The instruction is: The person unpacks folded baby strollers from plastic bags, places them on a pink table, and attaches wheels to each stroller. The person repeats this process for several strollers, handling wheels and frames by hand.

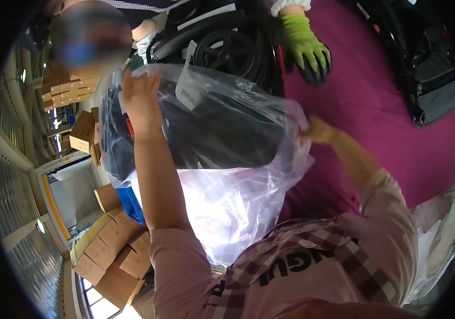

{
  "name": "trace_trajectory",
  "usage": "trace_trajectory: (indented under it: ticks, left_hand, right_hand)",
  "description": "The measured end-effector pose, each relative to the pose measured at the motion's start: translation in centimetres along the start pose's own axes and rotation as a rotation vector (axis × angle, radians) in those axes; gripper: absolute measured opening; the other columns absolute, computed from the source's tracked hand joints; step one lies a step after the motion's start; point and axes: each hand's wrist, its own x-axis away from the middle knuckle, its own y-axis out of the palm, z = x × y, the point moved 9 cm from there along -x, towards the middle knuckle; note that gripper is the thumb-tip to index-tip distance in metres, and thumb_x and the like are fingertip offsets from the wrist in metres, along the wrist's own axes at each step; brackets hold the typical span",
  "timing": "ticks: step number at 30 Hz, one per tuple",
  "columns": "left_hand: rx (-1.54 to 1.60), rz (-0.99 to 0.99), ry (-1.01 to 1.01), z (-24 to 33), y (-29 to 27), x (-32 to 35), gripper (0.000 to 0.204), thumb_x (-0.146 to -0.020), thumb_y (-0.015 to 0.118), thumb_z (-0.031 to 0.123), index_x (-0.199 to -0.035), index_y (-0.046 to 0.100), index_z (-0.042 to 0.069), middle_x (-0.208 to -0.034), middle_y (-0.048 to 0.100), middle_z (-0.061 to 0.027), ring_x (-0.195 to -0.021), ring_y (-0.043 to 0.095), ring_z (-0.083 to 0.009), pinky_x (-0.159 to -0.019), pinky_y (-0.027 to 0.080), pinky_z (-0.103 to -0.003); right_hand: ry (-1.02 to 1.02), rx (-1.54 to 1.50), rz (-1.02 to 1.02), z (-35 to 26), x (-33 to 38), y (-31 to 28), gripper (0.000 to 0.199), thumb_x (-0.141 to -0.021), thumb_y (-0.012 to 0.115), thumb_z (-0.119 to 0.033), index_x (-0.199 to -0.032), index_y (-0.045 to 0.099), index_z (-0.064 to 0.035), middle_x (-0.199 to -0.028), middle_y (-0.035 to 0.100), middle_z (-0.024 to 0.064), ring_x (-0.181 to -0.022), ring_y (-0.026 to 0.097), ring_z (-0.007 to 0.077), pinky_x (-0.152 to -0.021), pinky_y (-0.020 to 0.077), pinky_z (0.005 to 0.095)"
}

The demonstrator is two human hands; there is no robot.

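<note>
A clear plastic bag is drawn part of the way over a black folded stroller, whose near end shows through the film. The bag's open edge lies across the stroller, short of a black spoked wheel. My left hand grips that edge at the stroller's left side. On the right, my right hand pinches the bag's edge, its fingertips slightly blurred. A pale paper tag hangs from the stroller and is partly under the film.
A co-worker's yellow-green gloved hand rests by the stroller's far right side. Another black folded stroller lies on the magenta table cover. Cardboard boxes are stacked at the left. Another person stands at the far left.
</note>
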Motion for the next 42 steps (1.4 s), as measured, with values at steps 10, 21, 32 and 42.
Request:
trace_trajectory:
  ticks: [10,21,32,42]
  left_hand:
    - [-0.228,-0.122,0.103,3.8,-2.8,8.1,0.054,-0.094,0.052,0.012,-0.143,0.034,0.000,-0.142,0.040,-0.0152,-0.124,0.049,-0.0246,-0.104,0.038,-0.037]
    - [-0.454,-0.113,0.426,4.2,-9.4,17.5,0.049,-0.093,0.050,0.001,-0.140,0.037,-0.001,-0.145,0.037,-0.0166,-0.118,0.053,-0.0297,-0.091,0.048,-0.035]
    - [-0.775,0.059,0.128,-4.4,-24.0,30.3,0.050,-0.090,0.051,-0.002,-0.138,0.039,0.001,-0.143,0.033,-0.0214,-0.110,0.058,-0.0299,-0.079,0.051,-0.034]
    - [-0.507,-0.050,0.236,-6.2,-25.3,31.8,0.047,-0.091,0.053,0.000,-0.136,0.043,0.002,-0.144,0.032,-0.0197,-0.107,0.059,-0.0284,-0.081,0.052,-0.033]
  right_hand:
    - [-0.299,0.126,1.295,-5.9,-1.0,-18.0,0.040,-0.085,0.065,-0.033,-0.106,0.053,-0.0012,-0.101,0.061,0.0256,-0.096,0.058,0.0447,-0.085,0.0471,0.0473]
    - [0.421,0.786,1.876,-0.7,31.1,-17.1,0.055,-0.077,0.069,-0.030,-0.126,0.048,-0.0152,-0.136,0.042,0.0087,-0.127,0.040,0.0316,-0.097,0.0379,0.0504]
    - [0.730,0.718,1.403,2.9,28.4,-22.5,0.030,-0.091,0.054,-0.030,-0.117,0.056,-0.0130,-0.111,0.062,0.0157,-0.103,0.063,0.0343,-0.081,0.0546,0.0449]
    - [0.506,0.903,1.095,-2.1,12.2,-1.8,0.032,-0.088,0.051,-0.029,-0.114,0.060,-0.0104,-0.097,0.070,0.0128,-0.089,0.068,0.0304,-0.074,0.0548,0.0448]
